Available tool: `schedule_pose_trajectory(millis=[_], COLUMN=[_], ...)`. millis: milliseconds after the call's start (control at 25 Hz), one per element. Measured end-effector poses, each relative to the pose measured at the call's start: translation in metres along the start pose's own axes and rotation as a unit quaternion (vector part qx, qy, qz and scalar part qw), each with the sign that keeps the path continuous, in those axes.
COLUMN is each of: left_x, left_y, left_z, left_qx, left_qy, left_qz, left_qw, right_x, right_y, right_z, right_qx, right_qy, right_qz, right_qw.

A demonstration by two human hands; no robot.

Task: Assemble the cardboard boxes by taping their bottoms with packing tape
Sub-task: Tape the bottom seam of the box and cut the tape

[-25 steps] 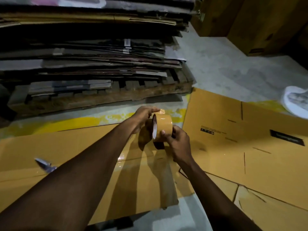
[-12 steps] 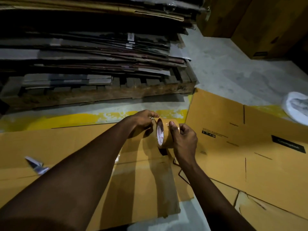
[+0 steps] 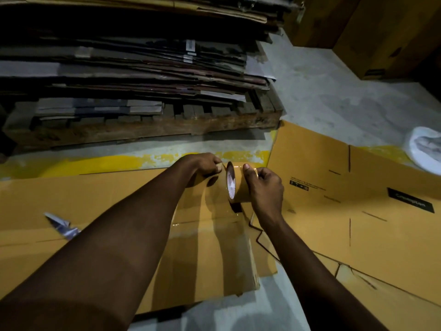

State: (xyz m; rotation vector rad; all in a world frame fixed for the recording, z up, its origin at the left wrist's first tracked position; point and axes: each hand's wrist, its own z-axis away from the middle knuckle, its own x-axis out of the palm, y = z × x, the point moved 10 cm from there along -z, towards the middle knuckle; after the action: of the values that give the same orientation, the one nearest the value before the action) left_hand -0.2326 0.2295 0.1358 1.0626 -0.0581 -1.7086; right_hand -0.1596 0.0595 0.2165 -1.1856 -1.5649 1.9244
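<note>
A brown roll of packing tape (image 3: pixel 235 185) stands on edge above the far end of a flattened yellow-brown cardboard box (image 3: pixel 95 201). My right hand (image 3: pixel 265 187) grips the roll from its right side, thumb on top. My left hand (image 3: pixel 206 166) is just left of the roll, its fingers pinched on the tape's loose end (image 3: pixel 219 167). A glossy strip of tape runs along the box's centre seam below the roll. A second flattened box (image 3: pixel 358 211) with black print lies to the right.
A wooden pallet (image 3: pixel 143 130) stacked with flat cardboard sheets stands close behind the boxes. A crumpled foil scrap (image 3: pixel 62 226) lies on the left box. A white bag (image 3: pixel 427 149) sits at the right edge, and brown cartons (image 3: pixel 381 32) stand at the back right. The floor is concrete with a yellow line.
The roll has come down toward the box's far edge, with both hands moving with it. My left hand has shifted from the roll's side to pinching the tape's end.
</note>
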Motion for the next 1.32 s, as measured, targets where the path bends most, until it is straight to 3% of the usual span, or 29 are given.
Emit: schedule_pose_trajectory(millis=[200,360,560,800,1320], left_x=[-0.002,-0.004,-0.003,-0.003,-0.004], left_y=[-0.014,-0.01,-0.007,-0.006,-0.004], left_z=[0.002,0.02,0.033,0.035,0.039], left_qx=[-0.015,-0.035,-0.045,-0.045,-0.033], left_qy=[0.063,0.127,0.184,0.193,0.207], left_qz=[-0.059,-0.103,-0.107,-0.107,-0.115], left_qw=[0.996,0.986,0.976,0.974,0.971], right_x=[0.003,-0.017,-0.031,-0.04,-0.079], right_y=[0.014,0.016,0.024,0.03,0.041], right_z=[0.013,0.036,0.063,0.09,0.149], right_qx=[0.048,0.05,0.081,0.073,0.041], right_qy=[-0.122,-0.105,-0.153,-0.183,-0.142], right_qz=[-0.036,-0.051,-0.069,-0.065,0.012], right_qw=[0.991,0.992,0.983,0.978,0.989])
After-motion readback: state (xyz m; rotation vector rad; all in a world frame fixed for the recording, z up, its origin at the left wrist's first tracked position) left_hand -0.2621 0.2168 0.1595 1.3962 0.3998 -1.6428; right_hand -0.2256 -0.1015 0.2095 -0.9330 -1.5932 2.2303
